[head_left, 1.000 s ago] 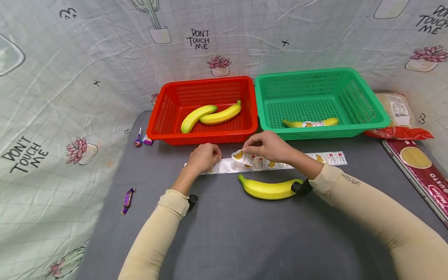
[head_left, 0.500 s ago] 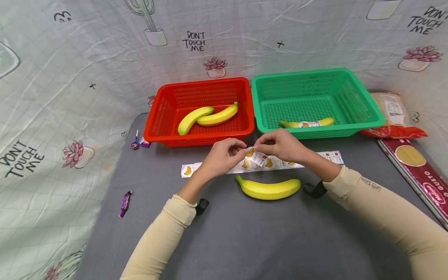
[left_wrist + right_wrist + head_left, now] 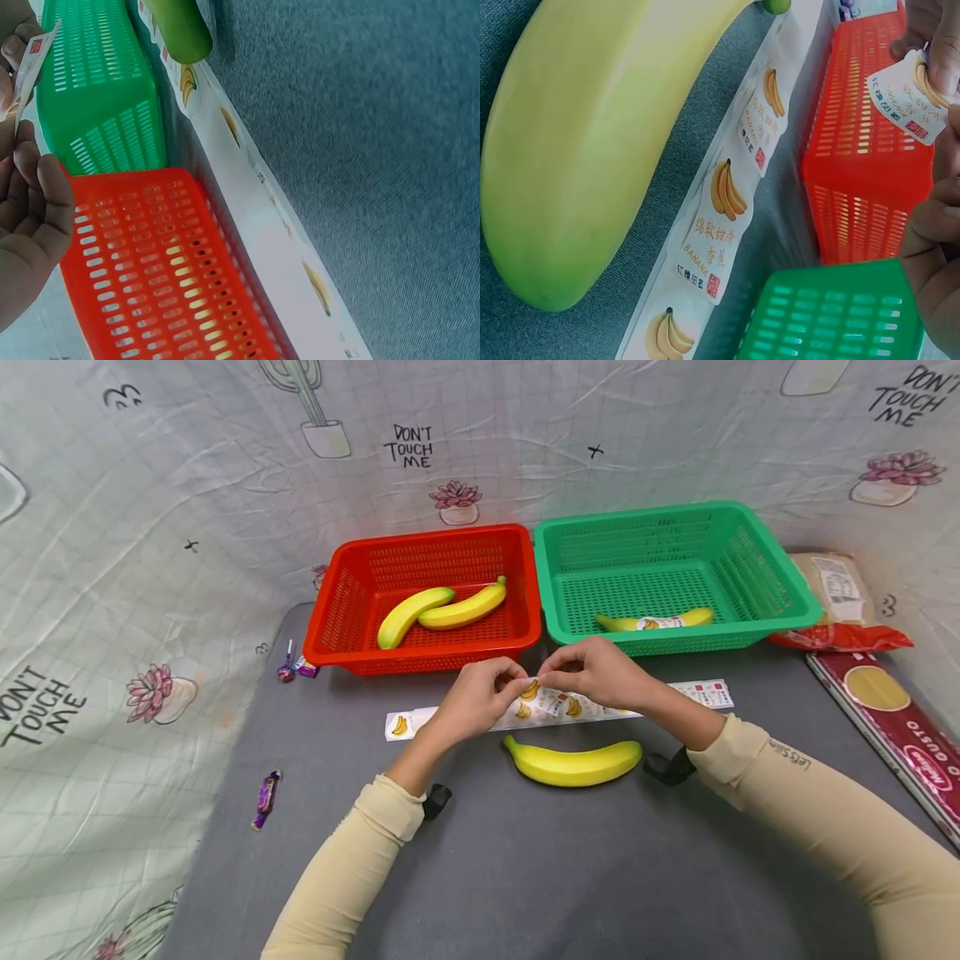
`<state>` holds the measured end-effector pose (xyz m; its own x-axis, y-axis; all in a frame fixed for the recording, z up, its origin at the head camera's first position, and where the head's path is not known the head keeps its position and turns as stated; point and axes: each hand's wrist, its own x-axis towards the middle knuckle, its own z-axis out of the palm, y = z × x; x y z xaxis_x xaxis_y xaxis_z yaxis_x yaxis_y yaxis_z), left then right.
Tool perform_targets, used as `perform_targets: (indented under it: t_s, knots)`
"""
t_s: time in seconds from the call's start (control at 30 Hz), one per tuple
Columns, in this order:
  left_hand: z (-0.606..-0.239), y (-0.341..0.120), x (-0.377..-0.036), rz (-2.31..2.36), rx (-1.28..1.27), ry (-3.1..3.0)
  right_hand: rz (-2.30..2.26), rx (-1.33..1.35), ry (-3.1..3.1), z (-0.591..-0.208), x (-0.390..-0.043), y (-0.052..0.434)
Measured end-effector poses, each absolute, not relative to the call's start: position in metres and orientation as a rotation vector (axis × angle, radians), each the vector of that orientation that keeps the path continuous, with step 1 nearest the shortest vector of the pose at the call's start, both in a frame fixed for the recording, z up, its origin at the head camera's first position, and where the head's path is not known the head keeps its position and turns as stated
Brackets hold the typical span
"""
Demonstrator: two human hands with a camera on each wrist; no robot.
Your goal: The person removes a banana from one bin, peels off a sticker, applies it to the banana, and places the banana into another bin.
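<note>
Both hands meet above a long white sticker strip (image 3: 557, 707) printed with bananas, lying on the grey mat. My left hand (image 3: 480, 695) and right hand (image 3: 592, 672) each pinch one banana sticker (image 3: 534, 691) between their fingertips; in the right wrist view the sticker (image 3: 902, 96) is lifted off the strip (image 3: 727, 217). In the left wrist view the same sticker (image 3: 30, 67) shows edge-on. A yellow banana (image 3: 573, 762) lies just in front of the strip, below the hands. A red basket (image 3: 337, 610) holds two bananas (image 3: 442, 610); a green basket (image 3: 772, 577) holds one labelled banana (image 3: 652, 622).
Wrapped candies lie at the left: one (image 3: 266, 795) on the mat, others (image 3: 294, 667) beside the red basket. A red box (image 3: 892, 727) and a food packet (image 3: 840, 602) sit at the right. A printed cloth (image 3: 150, 527) walls the back and sides.
My left hand left the strip's left end and moved right to meet the right hand at the sticker. The right hand lifted the sticker slightly. The view shifted a little.
</note>
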<state>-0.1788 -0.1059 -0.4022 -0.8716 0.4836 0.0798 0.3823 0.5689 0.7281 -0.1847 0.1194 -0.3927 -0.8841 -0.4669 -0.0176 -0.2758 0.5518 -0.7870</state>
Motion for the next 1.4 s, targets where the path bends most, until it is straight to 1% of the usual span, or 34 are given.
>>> perform_targets:
  t_s: [0.13,0.27,0.43,0.7,1.07,1.23,1.3,1.4]
  knots:
    - [-0.404,-0.109,-0.176,1.233,0.714,2.670,-1.253,-0.587,2.552,-0.384,-0.180,0.125]
    - [-0.404,-0.111,-0.172,1.312,0.682,2.687,-1.274,-0.543,2.582,-0.374,-0.172,0.144]
    - [-0.403,-0.109,-0.166,1.427,0.666,2.690,-1.252,-0.548,2.578,-0.376,-0.162,0.164]
    - [-0.399,-0.093,-0.153,1.514,0.764,2.672,-1.263,-0.598,2.532,-0.390,-0.154,0.158]
    - [-0.401,-0.086,-0.145,1.511,0.722,2.614,-1.280,-0.549,2.544,-0.392,-0.142,0.163]
    - [-0.403,-0.086,-0.132,1.421,0.874,2.606,-1.280,-0.594,2.506,-0.403,-0.128,0.167]
    - [-0.405,-0.086,-0.126,1.334,0.965,2.639,-1.286,-0.609,2.498,-0.408,-0.121,0.169]
    - [-0.411,-0.087,-0.118,1.171,1.030,2.697,-1.260,-0.619,2.519,-0.418,-0.113,0.169]
